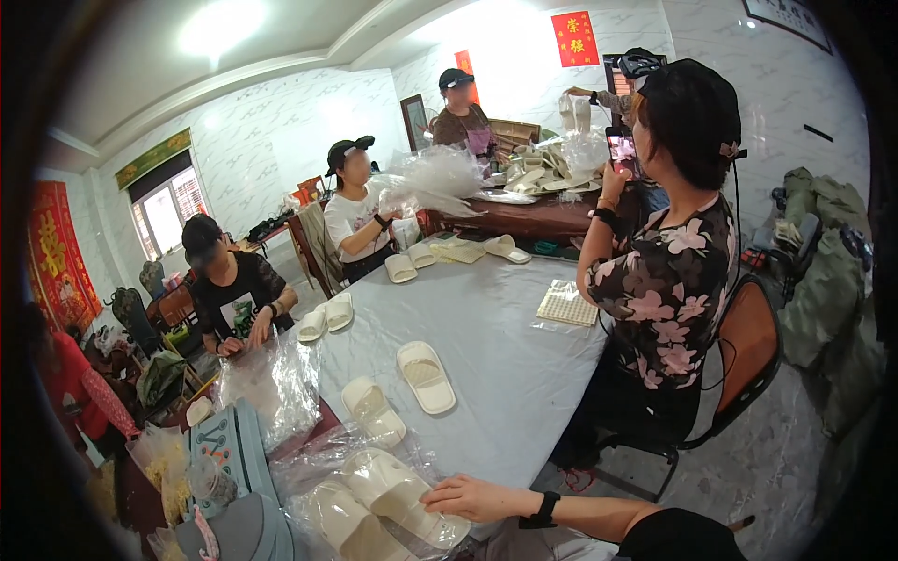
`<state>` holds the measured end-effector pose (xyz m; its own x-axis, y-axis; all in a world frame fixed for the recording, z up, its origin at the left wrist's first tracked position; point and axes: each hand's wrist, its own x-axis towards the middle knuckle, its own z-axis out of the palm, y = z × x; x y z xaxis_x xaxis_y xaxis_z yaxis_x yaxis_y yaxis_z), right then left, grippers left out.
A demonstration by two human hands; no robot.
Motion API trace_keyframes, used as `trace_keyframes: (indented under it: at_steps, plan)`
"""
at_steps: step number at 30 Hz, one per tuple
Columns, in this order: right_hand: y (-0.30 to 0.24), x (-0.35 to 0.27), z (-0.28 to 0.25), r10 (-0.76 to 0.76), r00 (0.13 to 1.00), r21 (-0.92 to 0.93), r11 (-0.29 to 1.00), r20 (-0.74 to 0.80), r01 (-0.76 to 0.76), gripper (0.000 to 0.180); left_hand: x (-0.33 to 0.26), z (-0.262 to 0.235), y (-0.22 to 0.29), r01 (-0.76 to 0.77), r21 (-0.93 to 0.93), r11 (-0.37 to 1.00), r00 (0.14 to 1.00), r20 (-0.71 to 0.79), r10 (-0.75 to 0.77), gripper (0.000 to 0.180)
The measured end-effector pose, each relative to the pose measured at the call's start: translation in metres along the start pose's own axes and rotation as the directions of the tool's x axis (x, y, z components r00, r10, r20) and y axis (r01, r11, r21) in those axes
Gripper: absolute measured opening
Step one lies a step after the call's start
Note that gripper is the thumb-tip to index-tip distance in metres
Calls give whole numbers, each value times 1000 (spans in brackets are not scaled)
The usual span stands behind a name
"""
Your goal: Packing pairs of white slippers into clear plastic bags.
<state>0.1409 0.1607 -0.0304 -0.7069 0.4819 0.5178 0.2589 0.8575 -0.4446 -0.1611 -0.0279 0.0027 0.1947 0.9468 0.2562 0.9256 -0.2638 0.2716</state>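
In the head view, a worker's right hand (460,497) reaches in from the lower right of the frame, a black band (540,510) at its wrist; the fingers lie together over the upper of the nearer pair of cream slippers (385,484), though from here I cannot tell whether they grip it; the pair sits at the bottom centre of the frame, on and beside crumpled clear plastic (297,467); the left hand is out of view.

Just above, a second pair of slippers (426,377) lies loosely apart on the pale grey tabletop (514,374); a third pair (325,318) rests at the table's left edge, near a seated person in black (238,304) bent over clear sheets (276,379); at lower left stands a blue-grey plastic case (229,449).

At upper centre, a person in a white shirt (348,224) handles a billow of clear film (435,178); behind, a heap of slippers (552,168) covers a second table; at right, a person in a flowered top (664,280) holds up a phone (622,151), a chequered beige pad (566,302) on the table nearby.
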Motion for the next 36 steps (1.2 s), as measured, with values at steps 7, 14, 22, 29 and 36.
trace_keyframes:
  at_steps: [7,14,22,29,36]
  plan:
    - [1,0,2,12,1000,8,1000,5,-12,29,0,-1,0,10,3,1000,1000,4,-10,52]
    - [-1,1,-2,27,999,1,1000,27,-27,29,1,-1,1,12,15,1000,1000,3,-12,53]
    - [-4,-1,-1,27,999,16,999,47,-28,29,-4,-2,3,22,9,1000,1000,14,-22,53]
    - [-2,3,-3,11,990,6,1000,-141,-10,46,-3,2,-2,6,51,999,1000,17,-6,51]
    - [1,10,2,485,861,394,829,-152,-398,60,1,2,-1,33,10,999,999,-7,-33,49]
